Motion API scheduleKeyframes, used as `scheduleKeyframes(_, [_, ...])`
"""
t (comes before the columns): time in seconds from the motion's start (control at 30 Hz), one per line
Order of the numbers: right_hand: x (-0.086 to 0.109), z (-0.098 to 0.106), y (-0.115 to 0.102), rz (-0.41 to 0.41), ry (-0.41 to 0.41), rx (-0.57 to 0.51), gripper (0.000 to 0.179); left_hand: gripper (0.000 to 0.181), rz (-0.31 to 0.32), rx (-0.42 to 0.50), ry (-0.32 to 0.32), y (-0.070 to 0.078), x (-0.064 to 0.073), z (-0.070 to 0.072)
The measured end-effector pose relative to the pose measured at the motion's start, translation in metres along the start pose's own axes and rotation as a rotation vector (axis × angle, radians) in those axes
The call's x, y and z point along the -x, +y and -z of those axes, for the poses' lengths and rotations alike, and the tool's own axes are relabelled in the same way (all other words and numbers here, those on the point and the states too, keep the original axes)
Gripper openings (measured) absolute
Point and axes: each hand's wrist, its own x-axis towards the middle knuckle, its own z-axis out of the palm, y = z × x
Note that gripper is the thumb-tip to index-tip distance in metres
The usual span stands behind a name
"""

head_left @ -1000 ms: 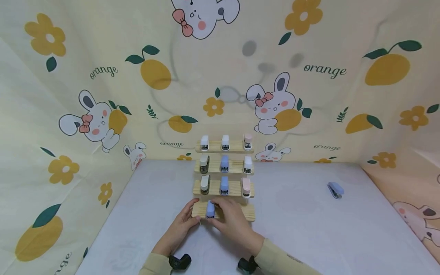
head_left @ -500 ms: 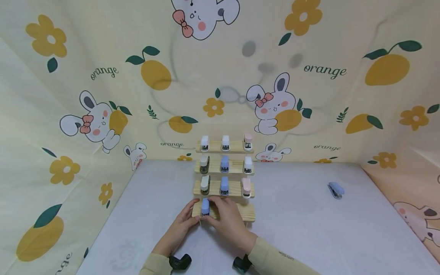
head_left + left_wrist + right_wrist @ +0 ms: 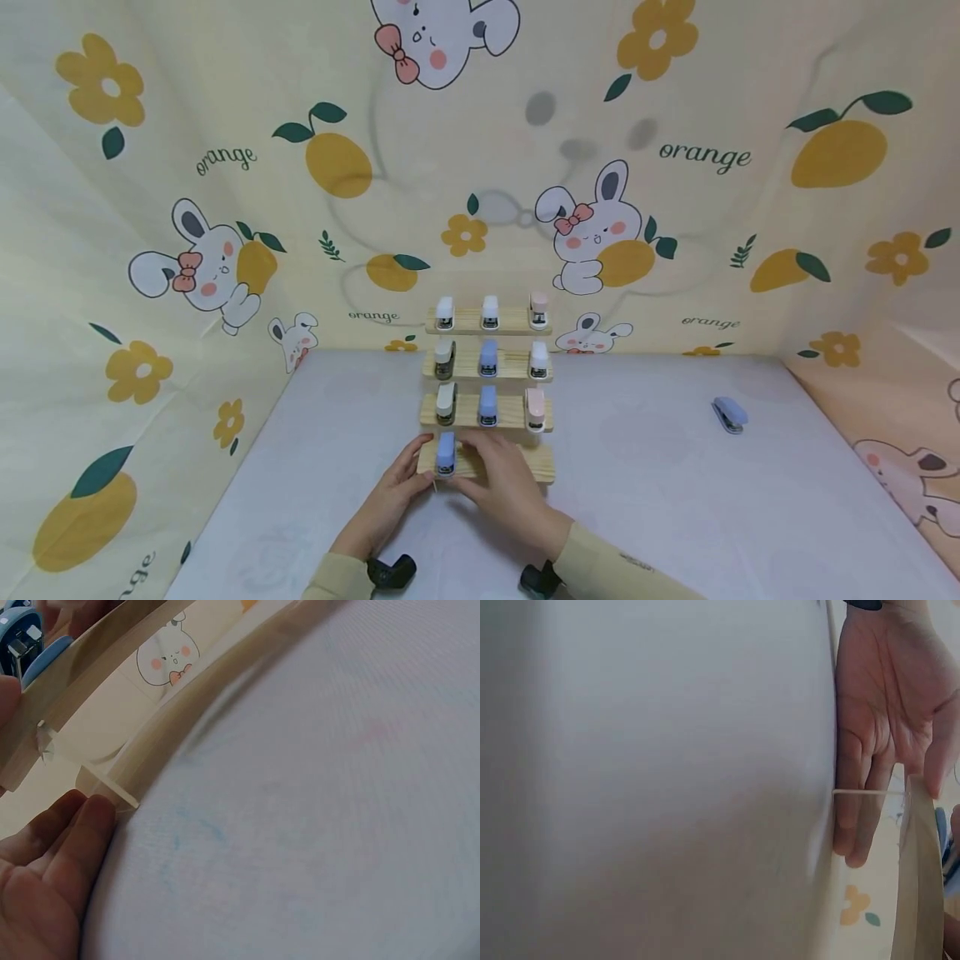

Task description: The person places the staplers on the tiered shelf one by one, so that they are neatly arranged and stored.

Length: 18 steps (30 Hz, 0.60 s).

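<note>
A small blue stapler [image 3: 446, 454] stands near the left end of the lowest step of a wooden tiered rack [image 3: 517, 461]. With its thumb at the front edge, my left hand [image 3: 392, 498] grips that step's left end. My right hand [image 3: 510, 492] is just right of the stapler, fingers spread and apart from it, thumb near the step's front edge. In the left wrist view, part of the stapler [image 3: 22, 645] shows above the board, and the left hand's lower fingers [image 3: 94, 825] are under it. The right wrist view shows loose straight fingers [image 3: 859, 840] below the board.
Above, the rack's three higher steps carry several staplers in rows: white, blue [image 3: 488, 405] and pink [image 3: 535, 408]. Another blue stapler [image 3: 729, 414] lies on the white tabletop [image 3: 637, 500] at right. A printed cloth backdrop [image 3: 480, 150] surrounds the table.
The right hand slid the blue stapler left along the lowest step to near its left end, then let go and drew slightly right. The left hand stayed at the step's end.
</note>
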Motion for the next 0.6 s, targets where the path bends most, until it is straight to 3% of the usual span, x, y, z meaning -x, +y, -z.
scheduleKeyframes(0.23, [0.017, 0.02, 0.008, -0.001, -0.037, -0.028, 0.056, 0.063, 0.002, -0.006, 0.007, 0.004, 0.001, -0.001])
scheduleKeyframes(0.6, [0.046, 0.057, 0.043, 0.177, 0.057, -0.092, 0.055, 0.064, 0.007, 0.004, 0.015, 0.004, 0.002, -0.002])
